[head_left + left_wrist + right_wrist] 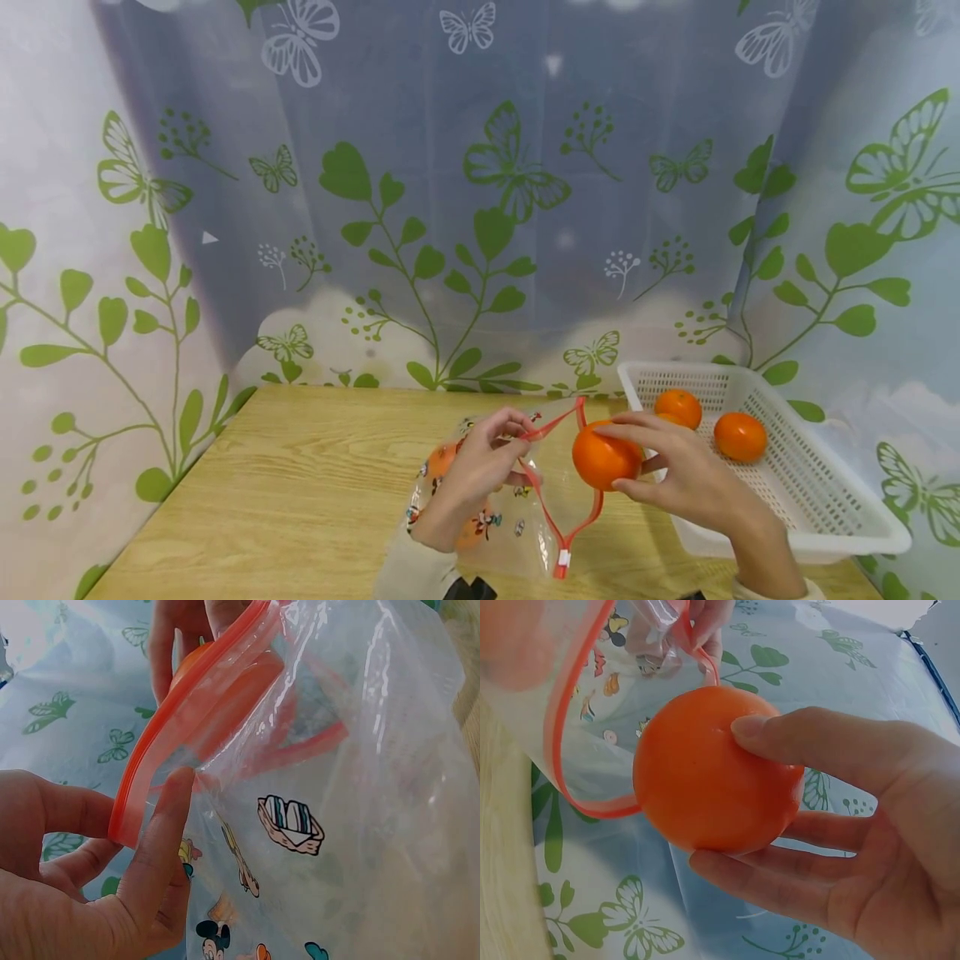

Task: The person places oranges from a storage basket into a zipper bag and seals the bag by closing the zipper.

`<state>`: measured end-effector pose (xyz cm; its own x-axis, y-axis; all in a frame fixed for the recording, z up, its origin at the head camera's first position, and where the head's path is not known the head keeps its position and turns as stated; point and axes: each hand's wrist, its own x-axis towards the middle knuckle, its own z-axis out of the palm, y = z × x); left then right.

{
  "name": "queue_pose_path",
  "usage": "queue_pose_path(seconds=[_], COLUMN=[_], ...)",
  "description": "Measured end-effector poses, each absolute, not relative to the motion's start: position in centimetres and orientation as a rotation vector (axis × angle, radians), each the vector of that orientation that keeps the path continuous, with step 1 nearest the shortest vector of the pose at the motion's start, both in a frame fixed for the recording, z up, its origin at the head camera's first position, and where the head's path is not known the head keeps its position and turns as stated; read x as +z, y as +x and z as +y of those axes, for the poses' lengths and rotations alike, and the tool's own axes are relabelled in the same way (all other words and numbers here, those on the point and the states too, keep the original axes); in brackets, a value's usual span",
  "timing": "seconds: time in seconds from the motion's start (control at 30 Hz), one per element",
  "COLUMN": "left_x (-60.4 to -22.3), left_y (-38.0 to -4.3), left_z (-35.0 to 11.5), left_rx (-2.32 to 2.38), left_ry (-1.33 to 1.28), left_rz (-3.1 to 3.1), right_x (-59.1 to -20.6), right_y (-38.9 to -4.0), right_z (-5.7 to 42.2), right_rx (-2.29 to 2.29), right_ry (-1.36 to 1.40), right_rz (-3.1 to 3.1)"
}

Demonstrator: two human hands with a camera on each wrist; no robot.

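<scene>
A clear zip bag [517, 550] printed with cartoon figures lies on the table, its red zip edge spread into a wide opening. My left hand [476, 467] pinches that red edge [150, 761] between thumb and fingers on the left side. Orange round shapes show through the bag's film, partly hidden by the left hand and the prints. At the mouth of the bag, my right hand [686, 467] holds an orange [712, 772] between thumb and fingers. In the left wrist view this fruit is seen partly through the film.
To the right stands a white perforated plastic basket [847, 500] with several oranges [741, 437] in it. Its near left corner is close to the right hand. A wooden table [300, 483] lies below, and a printed curtain [420, 167] hangs behind.
</scene>
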<state>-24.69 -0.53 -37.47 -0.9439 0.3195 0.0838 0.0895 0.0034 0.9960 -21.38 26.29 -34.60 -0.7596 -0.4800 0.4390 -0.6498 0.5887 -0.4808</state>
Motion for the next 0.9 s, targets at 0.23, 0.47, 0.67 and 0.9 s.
queue_pose_path(seconds=[0.23, 0.47, 0.67, 0.9], left_x=[-37.5, -37.5, -37.5, -37.4], left_y=[-24.6, -24.7, -24.7, -24.7], left_z=[-0.5, -0.5, -0.5, -0.5], left_rx=[2.06, 2.059, 2.057, 2.05], left_ry=[0.438, 0.43, 0.429, 0.427], left_rz=[2.102, 2.11, 2.109, 2.114], right_x=[-34.8, -35.1, -35.4, -35.7], right_y=[-21.5, -21.8, -22.0, -22.0], right_z=[25.7, 25.2, 24.6, 24.2], right_rx=[0.927, 0.974, 0.967, 0.958], right_ry=[0.974, 1.05, 1.062, 1.063], right_rz=[-2.563, -2.579, -2.603, -2.629])
